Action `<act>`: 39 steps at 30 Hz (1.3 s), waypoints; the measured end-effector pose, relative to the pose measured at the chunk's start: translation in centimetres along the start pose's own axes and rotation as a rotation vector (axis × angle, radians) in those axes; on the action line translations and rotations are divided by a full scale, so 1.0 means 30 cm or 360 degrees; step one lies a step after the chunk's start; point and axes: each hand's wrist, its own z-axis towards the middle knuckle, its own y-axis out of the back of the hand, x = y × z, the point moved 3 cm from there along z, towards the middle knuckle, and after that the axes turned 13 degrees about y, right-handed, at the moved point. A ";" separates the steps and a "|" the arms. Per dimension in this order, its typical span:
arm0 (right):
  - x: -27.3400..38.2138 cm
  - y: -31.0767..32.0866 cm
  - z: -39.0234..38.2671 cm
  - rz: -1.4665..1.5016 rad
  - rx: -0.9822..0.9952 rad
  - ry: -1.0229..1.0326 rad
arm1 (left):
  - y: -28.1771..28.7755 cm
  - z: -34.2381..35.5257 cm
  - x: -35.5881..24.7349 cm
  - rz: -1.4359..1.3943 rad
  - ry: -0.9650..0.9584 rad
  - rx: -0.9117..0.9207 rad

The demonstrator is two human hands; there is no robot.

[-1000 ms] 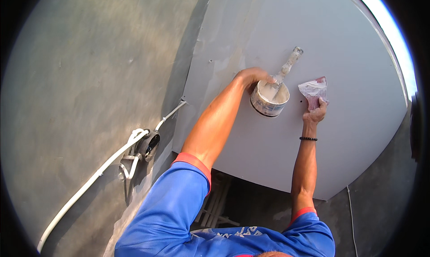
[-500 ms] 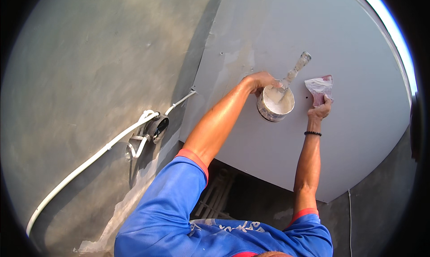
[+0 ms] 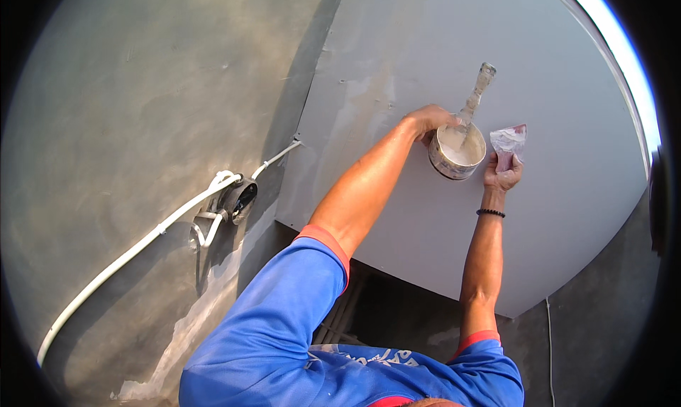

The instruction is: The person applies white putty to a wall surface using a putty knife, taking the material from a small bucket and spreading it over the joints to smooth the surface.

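My left hand (image 3: 433, 119) is closed on the rim of a round tub (image 3: 454, 167) that holds pale, creamy filler (image 3: 457, 148). A putty knife (image 3: 477, 95) with a smeared handle leans out of the tub, its blade down in the filler beside my left thumb. In my right hand (image 3: 504, 173) is a reddish flat spreader (image 3: 508, 143), pinched at its narrow lower part. White filler coats the spreader's wide upper face. The spreader is just right of the tub, apart from it. Both hands are in front of a large pale grey board (image 3: 567, 123).
A grey plastered wall (image 3: 163, 88) meets the board on the left. White conduit (image 3: 128, 254) runs along it to a round junction box (image 3: 245, 194). A dark opening (image 3: 397, 300) lies below the board. A thin white cable (image 3: 550, 350) hangs at the lower right.
The tub and my left hand have moved right and slightly up, closer to the spreader. My right hand has turned the spreader a little. The whole view has shifted slightly.
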 end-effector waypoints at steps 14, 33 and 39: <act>0.030 0.000 0.007 0.0087 0.0060 -0.0209 | 0.046 0.072 0.015 -0.0249 0.0132 0.0102; -0.178 -1.162 -0.061 -0.2104 0.2335 0.2867 | 0.048 0.047 0.021 -0.0137 0.0122 0.0097; -0.315 -1.110 -0.005 -0.2437 0.2692 0.2577 | 0.053 0.041 0.028 -0.0171 0.0095 0.0091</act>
